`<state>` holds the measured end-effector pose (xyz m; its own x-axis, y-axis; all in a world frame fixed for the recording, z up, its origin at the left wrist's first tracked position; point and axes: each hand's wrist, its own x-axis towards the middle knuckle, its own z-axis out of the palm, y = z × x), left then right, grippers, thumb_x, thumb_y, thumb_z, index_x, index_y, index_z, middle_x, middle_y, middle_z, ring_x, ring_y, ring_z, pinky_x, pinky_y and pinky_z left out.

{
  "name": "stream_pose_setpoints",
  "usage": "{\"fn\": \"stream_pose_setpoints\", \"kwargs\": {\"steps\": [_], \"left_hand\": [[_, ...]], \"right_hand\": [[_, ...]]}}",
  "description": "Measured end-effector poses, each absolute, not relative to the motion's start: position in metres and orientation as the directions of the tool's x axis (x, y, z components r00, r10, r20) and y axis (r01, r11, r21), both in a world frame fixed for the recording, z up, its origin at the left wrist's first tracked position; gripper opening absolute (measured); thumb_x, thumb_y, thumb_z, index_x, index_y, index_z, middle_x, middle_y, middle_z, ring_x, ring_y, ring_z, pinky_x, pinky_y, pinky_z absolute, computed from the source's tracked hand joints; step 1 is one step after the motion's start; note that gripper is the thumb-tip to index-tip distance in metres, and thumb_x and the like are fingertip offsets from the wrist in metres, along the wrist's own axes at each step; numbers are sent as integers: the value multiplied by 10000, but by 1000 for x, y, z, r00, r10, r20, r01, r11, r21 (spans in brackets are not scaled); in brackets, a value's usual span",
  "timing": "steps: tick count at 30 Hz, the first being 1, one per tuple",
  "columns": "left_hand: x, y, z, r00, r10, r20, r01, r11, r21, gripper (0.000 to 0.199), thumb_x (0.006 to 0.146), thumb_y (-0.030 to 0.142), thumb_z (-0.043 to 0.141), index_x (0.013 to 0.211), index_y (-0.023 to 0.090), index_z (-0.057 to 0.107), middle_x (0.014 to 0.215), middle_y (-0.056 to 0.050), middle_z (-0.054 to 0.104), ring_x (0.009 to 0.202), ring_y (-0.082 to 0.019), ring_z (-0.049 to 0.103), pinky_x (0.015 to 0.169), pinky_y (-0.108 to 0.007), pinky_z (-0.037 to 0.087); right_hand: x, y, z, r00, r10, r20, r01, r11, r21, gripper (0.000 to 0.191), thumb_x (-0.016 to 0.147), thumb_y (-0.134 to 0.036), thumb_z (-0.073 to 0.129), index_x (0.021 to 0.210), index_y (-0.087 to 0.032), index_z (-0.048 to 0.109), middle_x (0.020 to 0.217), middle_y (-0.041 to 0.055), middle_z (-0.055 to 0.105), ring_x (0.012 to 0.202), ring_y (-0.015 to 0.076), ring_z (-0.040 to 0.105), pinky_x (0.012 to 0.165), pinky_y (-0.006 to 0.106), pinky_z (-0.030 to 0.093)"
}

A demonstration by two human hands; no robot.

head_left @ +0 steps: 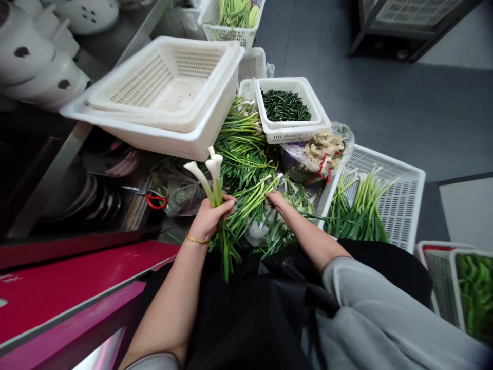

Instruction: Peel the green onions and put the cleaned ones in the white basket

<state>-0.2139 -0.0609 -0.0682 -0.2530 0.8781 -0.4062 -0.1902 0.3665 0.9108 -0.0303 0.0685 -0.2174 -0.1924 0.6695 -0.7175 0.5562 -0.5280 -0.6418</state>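
Note:
My left hand point(215, 213) is closed around a few scallions point(216, 187), their white bulb ends pointing up and away and their green leaves hanging toward my lap. To its right, my right hand point(274, 199) has its fingers curled in at the white ends of some loose scallions point(252, 198). What those fingers hold is hidden. A large pile of scallions point(242, 139) spreads out beyond both hands. Peeled scraps and leaves point(295, 200) lie beside my right hand. On the right, a white crate point(402, 205) holds more scallions point(362, 205).
Stacked white baskets point(200, 123) stand at the back left, near red-handled scissors point(156, 198). A white basket point(318, 115) of dark green chilies point(285, 105) sits behind a plastic bag point(346, 136) with roots. A crate of green vegetables point(475, 293) is at lower right.

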Motion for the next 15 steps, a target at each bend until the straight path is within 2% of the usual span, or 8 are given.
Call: {"fn": "stream_pose_setpoints", "kwargs": {"steps": [3, 5, 7, 10, 15], "left_hand": [[-198, -60, -76, -231, 876, -424, -88, 415, 905, 355, 648, 346, 749, 923, 124, 716, 605, -1, 594, 456, -74, 423, 445, -223, 317], [-185, -59, -80, -210, 884, -419, -34, 421, 906, 417, 624, 331, 760, 983, 124, 717, 568, 14, 573, 448, -73, 402, 449, -224, 302], [-174, -59, -84, -142, 903, -404, -14, 407, 914, 458, 591, 322, 775, 995, 115, 713, 594, 5, 597, 468, -78, 416, 459, -224, 297], [-163, -60, -87, -59, 921, -386, 20, 387, 922, 435, 520, 319, 808, 882, 97, 713, 643, -16, 628, 517, -95, 464, 479, -227, 322], [-160, -68, -80, 112, 927, -357, 139, 341, 930, 315, 495, 292, 806, 717, 101, 689, 602, -9, 628, 525, -100, 488, 512, -231, 345]], "right_hand": [[-10, 42, -175, -294, 701, -650, 322, -568, -757, 298, 703, -220, 598, 986, -132, 562, 516, -62, 485, 364, 45, 362, 380, 161, 306], [-2, 19, -145, -418, 718, -557, 101, -573, -814, 367, 628, -206, 600, 988, -142, 569, 510, -67, 498, 362, 45, 362, 361, 154, 276], [3, -2, -117, -504, 724, -471, -42, -566, -824, 382, 593, -196, 596, 970, -135, 583, 525, -53, 537, 375, 51, 388, 353, 154, 278], [7, -21, -83, -557, 696, -453, 15, -537, -844, 335, 591, -174, 555, 918, -129, 609, 504, -50, 539, 364, 59, 394, 339, 162, 304], [40, -25, -36, -673, 507, -539, 344, -431, -834, 245, 573, -128, 502, 757, -104, 662, 463, -33, 516, 329, 67, 411, 305, 166, 316]]}}
